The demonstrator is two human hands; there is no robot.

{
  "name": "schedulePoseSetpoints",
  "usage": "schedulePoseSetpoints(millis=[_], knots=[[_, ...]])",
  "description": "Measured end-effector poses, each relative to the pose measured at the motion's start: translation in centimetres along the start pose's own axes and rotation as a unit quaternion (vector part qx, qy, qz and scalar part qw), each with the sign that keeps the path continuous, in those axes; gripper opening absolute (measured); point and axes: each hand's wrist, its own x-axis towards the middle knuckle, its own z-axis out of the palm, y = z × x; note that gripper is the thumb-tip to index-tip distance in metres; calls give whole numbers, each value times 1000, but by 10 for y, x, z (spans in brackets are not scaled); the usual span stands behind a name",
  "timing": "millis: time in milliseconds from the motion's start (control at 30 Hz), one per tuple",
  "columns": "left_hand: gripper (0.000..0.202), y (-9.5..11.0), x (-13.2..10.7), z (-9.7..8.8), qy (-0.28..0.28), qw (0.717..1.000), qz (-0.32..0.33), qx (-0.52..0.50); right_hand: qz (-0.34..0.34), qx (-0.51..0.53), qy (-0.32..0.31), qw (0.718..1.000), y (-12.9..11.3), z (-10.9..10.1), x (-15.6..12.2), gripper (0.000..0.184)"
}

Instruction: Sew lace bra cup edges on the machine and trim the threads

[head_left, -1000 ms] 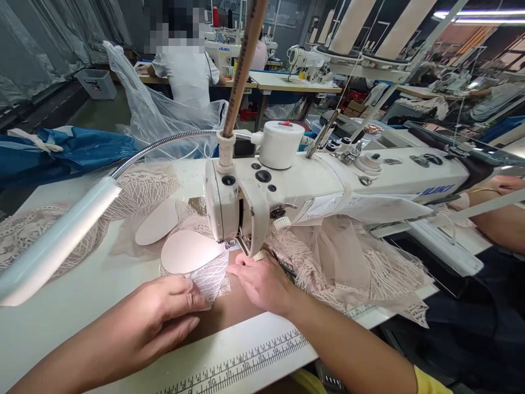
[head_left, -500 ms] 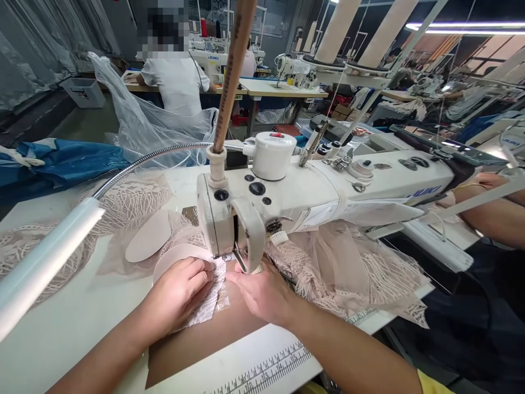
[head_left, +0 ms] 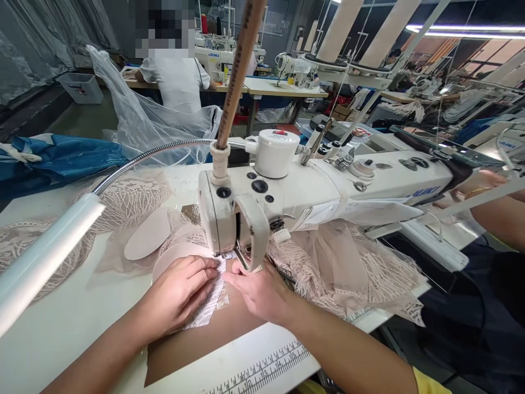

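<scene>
Under the head of a white sewing machine (head_left: 221,219) lies a pale pink lace fabric (head_left: 207,309). My left hand (head_left: 182,290) is on it from the left, its fingers bent, pressed together and closed on the lace. From the right, my right hand (head_left: 262,290) reaches in beside the needle area, its fingers curled with the fabric edge at the fingertips. The machine's guard hides part of these fingers and the needle. Below the lace is a brown surface (head_left: 180,355). A smooth pale pink cup piece (head_left: 174,256) curves behind my left hand.
More lace garments (head_left: 361,268) bunch right of the needle, and others (head_left: 127,202) lie at left. A lamp tube (head_left: 49,262) crosses the left side. A printed ruler (head_left: 262,364) runs along the table's front edge. Another person's arm (head_left: 500,210) is at right; a person in white (head_left: 176,82) sits ahead.
My left hand has shifted slightly, its fingers a little further over the lace toward the needle. The right hand stays nearly in place. The whole view has moved slightly.
</scene>
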Motion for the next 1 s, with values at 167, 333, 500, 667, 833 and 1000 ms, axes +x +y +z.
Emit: schedulePoseSetpoints(millis=[167, 333, 500, 667, 833, 1000], knots=[[18, -1, 2, 5, 23, 999, 13, 30, 0, 12, 30, 999, 2, 4, -2, 33], [20, 0, 2, 4, 41, 999, -26, -3, 41, -4, 39, 998, 3, 7, -3, 27], [19, 2, 3, 0, 34, 998, -42, -31, 49, -13, 26, 998, 2, 6, -2, 30], [19, 1, 2, 0, 13, 1000, -28, -1, 23, -33, -20, 999, -1, 2, 0, 32], [30, -3, -1, 2, -15, 997, 53, 53, 24, -83, -47, 995, -5, 1, 0, 29], [33, -2, 0, 4, -10, 996, 54, 65, 34, -98, -41, 994, -6, 4, -2, 30]])
